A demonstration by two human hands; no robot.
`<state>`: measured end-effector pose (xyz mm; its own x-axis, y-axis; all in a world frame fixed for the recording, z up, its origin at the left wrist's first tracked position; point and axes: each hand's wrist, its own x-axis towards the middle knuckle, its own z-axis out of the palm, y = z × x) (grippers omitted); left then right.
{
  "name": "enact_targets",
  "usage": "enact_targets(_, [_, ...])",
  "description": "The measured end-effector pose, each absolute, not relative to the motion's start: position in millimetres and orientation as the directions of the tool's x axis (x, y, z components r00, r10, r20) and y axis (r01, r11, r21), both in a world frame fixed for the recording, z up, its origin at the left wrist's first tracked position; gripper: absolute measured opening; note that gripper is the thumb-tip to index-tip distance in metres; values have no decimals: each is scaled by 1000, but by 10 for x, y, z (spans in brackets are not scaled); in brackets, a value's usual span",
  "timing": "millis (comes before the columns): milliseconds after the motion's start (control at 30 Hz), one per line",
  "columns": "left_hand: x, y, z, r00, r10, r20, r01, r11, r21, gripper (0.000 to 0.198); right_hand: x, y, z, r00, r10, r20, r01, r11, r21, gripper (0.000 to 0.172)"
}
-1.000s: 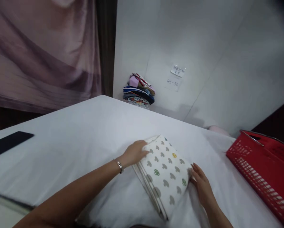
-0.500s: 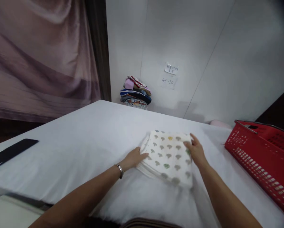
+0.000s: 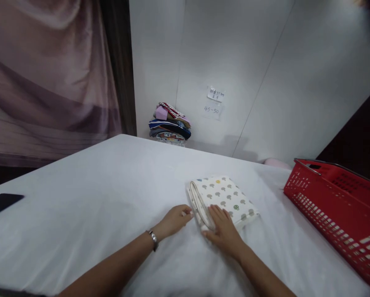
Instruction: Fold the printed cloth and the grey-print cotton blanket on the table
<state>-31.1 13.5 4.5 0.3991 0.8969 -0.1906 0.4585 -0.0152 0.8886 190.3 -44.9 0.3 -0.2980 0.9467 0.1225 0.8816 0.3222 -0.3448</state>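
A folded white cloth (image 3: 225, 196) with grey mushroom prints and a few coloured ones lies on the white-covered table, its layered fold facing left. Flat on its near part rests my right hand (image 3: 224, 231), fingers extended over the top and thumb apart by the near corner. Just left of the fold is my left hand (image 3: 174, 220), its fingers curled in and close together, with nothing visible in them. A silver bracelet (image 3: 153, 239) circles the left wrist.
On the right stands a red plastic basket (image 3: 333, 206) with a metal handle. A dark flat object (image 3: 2, 203) lies at the left. Beyond the table's far edge rises a pile of folded fabrics (image 3: 170, 126). Handwritten notes (image 3: 214, 103) hang on the wall.
The cloth has been turned and now lies flat on the table. My left hand has come off it; my right hand has moved from its right edge to the near left part.
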Motion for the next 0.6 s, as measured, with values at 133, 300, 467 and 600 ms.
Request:
enact_targets(133, [-133, 192, 49, 338, 941, -5, 524, -184, 832, 31, 1907, -471, -32, -335, 936, 105, 903, 351, -247, 74])
enact_targets(300, [-18, 115, -29, 351, 927, 133, 581, -327, 745, 32, 1907, -384, 126, -241, 968, 65, 918, 249, -308, 62])
enact_targets(467, [-18, 69, -86, 304, 942, 142, 593, -304, 746, 32, 1888, -316, 261, -190, 982, 11, 897, 178, -404, 51])
enact_targets(600, [54, 139, -59, 216, 976, 33, 497, -138, 857, 28, 1851, -335, 237, -236, 971, 25, 928, 233, -291, 54])
